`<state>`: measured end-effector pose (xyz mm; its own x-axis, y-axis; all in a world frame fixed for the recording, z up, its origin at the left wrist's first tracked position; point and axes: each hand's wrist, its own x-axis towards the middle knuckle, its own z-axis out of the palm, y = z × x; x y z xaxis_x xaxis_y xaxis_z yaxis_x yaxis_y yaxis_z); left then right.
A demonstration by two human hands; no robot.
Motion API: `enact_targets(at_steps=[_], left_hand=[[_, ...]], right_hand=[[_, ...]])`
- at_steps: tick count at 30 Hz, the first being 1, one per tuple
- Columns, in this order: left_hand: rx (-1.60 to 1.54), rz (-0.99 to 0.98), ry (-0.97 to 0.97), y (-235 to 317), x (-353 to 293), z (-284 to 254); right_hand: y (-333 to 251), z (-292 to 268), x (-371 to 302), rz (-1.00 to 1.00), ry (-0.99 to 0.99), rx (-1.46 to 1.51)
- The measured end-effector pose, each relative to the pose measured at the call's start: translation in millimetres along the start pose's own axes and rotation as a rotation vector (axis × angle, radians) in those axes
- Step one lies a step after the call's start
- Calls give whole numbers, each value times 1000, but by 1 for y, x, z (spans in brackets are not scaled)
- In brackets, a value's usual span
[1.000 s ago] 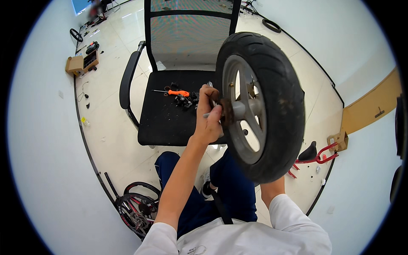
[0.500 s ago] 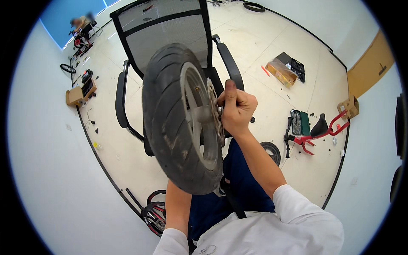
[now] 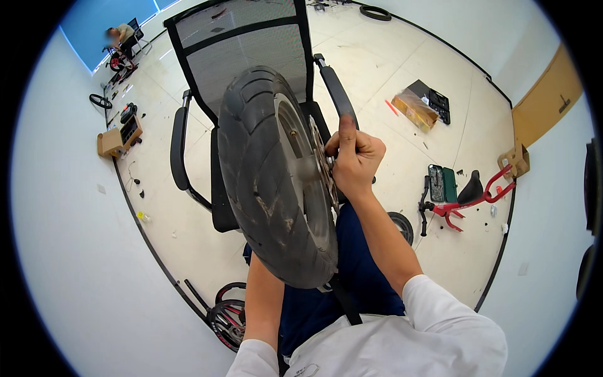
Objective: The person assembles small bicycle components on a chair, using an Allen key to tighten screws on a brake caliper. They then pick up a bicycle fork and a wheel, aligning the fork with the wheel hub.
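A wide black-tyred wheel (image 3: pixel 267 182) with a grey metal rim stands upright in front of me, above the seat of a mesh-backed chair (image 3: pixel 245 53). On its right side sits a metal brake disc (image 3: pixel 326 166). My right hand (image 3: pixel 359 160) is closed at the hub beside the disc, its fingers curled around the axle end and its dark-smudged thumb pointing up. From below, my left forearm (image 3: pixel 264 301) reaches behind the tyre, which hides the left hand and its fingers.
A red balance-bike frame (image 3: pixel 468 204), a green tool case (image 3: pixel 443 184) and a small wheel (image 3: pixel 400 228) lie to the right. Farther off are a cardboard box (image 3: pixel 414 110) and a black tool case (image 3: pixel 438 103). Bike parts (image 3: pixel 227 320) rest lower left. A person (image 3: pixel 124 38) sits far left.
The wheel has shifted slightly right and turned so more tread faces me and less rim shows. My right hand has moved slightly right with it, still at the hub.
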<state>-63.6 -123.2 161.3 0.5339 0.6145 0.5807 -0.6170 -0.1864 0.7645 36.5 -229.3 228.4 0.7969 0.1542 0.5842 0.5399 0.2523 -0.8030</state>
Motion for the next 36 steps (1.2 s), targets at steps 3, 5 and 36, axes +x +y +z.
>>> enact_targets(at_steps=[3,5,36], left_hand=[[-1,1,-4,-3,3,2],[6,8,-8,-5,4,2],[-56,-67,30,-39,35,32]], right_hand=[[-2,-1,-4,36,32,28],[-3,-3,-3,63,56,49],[5,-22,10,160,-166,-41]])
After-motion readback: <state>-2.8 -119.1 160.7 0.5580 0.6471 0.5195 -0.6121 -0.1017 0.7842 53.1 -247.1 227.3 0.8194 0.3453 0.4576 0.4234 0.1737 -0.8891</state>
